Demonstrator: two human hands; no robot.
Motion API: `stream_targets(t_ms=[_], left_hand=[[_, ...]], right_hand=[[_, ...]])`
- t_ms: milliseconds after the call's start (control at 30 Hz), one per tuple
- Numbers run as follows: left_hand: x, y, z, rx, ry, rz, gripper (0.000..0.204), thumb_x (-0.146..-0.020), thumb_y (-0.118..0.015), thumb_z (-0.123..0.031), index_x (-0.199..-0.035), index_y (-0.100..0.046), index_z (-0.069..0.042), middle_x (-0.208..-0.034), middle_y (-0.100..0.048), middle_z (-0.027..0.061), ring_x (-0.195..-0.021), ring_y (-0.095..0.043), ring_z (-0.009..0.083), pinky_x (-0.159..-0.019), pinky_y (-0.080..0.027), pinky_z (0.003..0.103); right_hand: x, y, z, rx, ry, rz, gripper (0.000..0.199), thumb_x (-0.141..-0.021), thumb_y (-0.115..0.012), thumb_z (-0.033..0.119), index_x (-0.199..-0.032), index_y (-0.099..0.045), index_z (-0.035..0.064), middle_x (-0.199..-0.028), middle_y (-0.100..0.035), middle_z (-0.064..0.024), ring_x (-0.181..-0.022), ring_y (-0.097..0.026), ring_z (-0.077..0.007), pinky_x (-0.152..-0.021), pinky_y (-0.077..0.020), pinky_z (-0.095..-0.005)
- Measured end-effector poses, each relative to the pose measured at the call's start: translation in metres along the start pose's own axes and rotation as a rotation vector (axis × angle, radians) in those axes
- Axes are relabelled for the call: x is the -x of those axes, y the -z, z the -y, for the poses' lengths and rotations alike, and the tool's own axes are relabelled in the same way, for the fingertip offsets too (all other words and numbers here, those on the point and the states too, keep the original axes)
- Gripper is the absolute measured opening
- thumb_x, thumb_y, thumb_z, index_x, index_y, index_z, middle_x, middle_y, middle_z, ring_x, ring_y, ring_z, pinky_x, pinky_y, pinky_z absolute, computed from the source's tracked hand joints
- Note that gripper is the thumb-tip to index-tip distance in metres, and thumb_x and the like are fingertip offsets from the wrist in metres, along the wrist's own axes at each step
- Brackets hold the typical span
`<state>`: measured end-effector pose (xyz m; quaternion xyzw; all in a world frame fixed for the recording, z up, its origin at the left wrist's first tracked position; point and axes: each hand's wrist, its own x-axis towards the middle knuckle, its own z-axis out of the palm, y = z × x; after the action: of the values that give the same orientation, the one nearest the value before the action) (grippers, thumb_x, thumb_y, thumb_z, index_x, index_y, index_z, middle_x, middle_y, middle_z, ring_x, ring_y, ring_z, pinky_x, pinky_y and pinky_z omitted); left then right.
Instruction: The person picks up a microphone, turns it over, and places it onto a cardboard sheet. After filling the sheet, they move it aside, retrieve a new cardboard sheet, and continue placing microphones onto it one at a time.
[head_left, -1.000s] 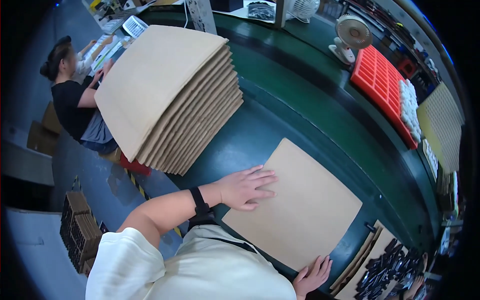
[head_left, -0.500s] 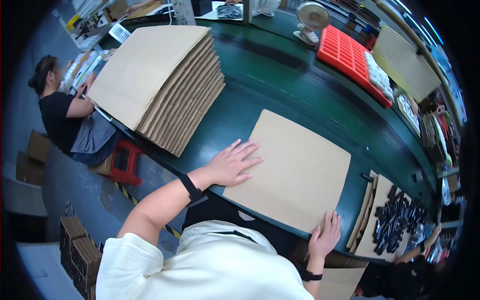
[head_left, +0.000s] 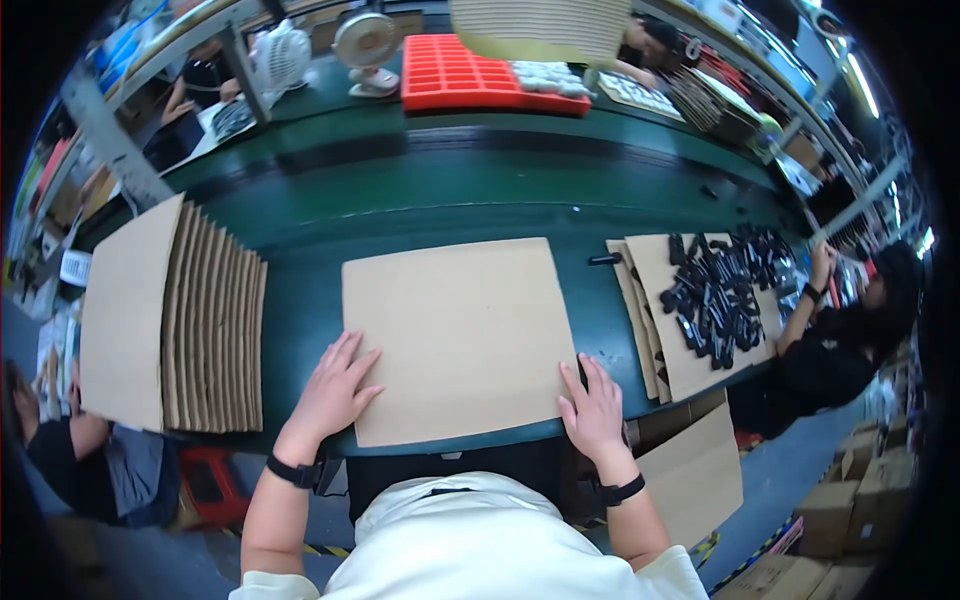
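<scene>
As I rest the left hand [head_left: 332, 388] at eight o'clock and right hand [head_left: 595, 410] at four, fingers loosely spread, a cardboard sheet [head_left: 460, 345] lies between them on the green surface [head_left: 302, 290], cardboard stack [head_left: 212, 330] at nine, black parts [head_left: 718, 300] at three, red tray [head_left: 455, 75] at twelve

L grip [head_left: 335, 390] drawn twd cardbd [head_left: 460, 335] L edge, view swung R

The worktop [head_left: 305, 300] is green and glossy. Along its near side, left to right, lie a cardboard stack [head_left: 205, 320], a single flat sheet [head_left: 460, 345], and overlapping boards [head_left: 652, 270] with a small black piece [head_left: 605, 260] by their far left corner. On the far side stand a red tray [head_left: 455, 78] and, left of it, a fan [head_left: 367, 42].
</scene>
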<state>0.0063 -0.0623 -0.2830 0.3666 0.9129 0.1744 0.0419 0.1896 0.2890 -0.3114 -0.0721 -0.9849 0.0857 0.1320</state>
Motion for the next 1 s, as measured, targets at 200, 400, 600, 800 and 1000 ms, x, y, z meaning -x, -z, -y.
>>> stream_targets(t_ms=[200,400,600,800,1000], left_hand=[[-0.033,0.065,-0.029,0.356,-0.016,-0.01,0.041,-0.088,-0.065,-0.026,-0.124,-0.059,-0.006,-0.132,-0.054,0.0195,-0.125,-0.048,0.0368,-0.105,-0.04,0.043],[-0.093,0.055,-0.061,0.242,-0.028,-0.007,0.032,-0.086,-0.067,-0.02,-0.112,-0.064,-0.002,-0.102,-0.068,0.0158,-0.089,-0.065,0.0284,-0.08,-0.051,0.036],[-0.126,-0.006,-0.03,0.362,0.049,0.136,0.026,-0.086,-0.068,-0.02,-0.104,-0.066,-0.001,-0.084,-0.067,0.0097,-0.071,-0.061,0.0206,-0.07,-0.051,0.032],[-0.121,-0.022,0.002,0.638,0.097,0.153,0.024,-0.084,-0.071,-0.018,-0.102,-0.067,-0.003,-0.08,-0.065,0.006,-0.064,-0.057,0.0128,-0.064,-0.049,0.027],[-0.124,-0.035,0.015,0.868,0.088,0.17,0.022,-0.084,-0.071,-0.01,-0.104,-0.066,-0.002,-0.082,-0.064,0.001,-0.065,-0.055,0.0065,-0.061,-0.047,0.022]], right_hand=[[-0.05,0.044,-0.034,-0.202,0.028,0.059,0.045,-0.085,-0.067,0.021,-0.126,-0.056,0.0085,-0.128,-0.055,-0.0168,-0.119,-0.051,-0.036,-0.096,-0.0441,-0.0426],[-0.154,0.037,-0.066,-0.018,-0.049,-0.044,0.032,-0.086,-0.066,0.018,-0.115,-0.06,0.0062,-0.112,-0.059,-0.0166,-0.102,-0.059,-0.0351,-0.083,-0.0501,-0.0442],[-0.206,-0.017,-0.108,0.386,-0.152,0.128,0.027,-0.086,-0.064,0.015,-0.11,-0.061,0.0044,-0.084,-0.066,-0.0155,-0.079,-0.065,-0.0372,-0.065,-0.0533,-0.0453],[-0.199,0.027,0.01,-0.785,-0.02,0.06,0.03,-0.089,-0.053,-0.003,-0.117,-0.06,0.0022,-0.098,-0.069,-0.0135,-0.084,-0.07,-0.0204,-0.073,-0.0561,-0.0312],[-0.19,-0.021,0.091,-1.855,-0.05,0.329,0.027,-0.093,-0.051,-0.002,-0.119,-0.057,0.0013,-0.107,-0.066,-0.0117,-0.091,-0.066,-0.0151,-0.08,-0.0551,-0.0295]])
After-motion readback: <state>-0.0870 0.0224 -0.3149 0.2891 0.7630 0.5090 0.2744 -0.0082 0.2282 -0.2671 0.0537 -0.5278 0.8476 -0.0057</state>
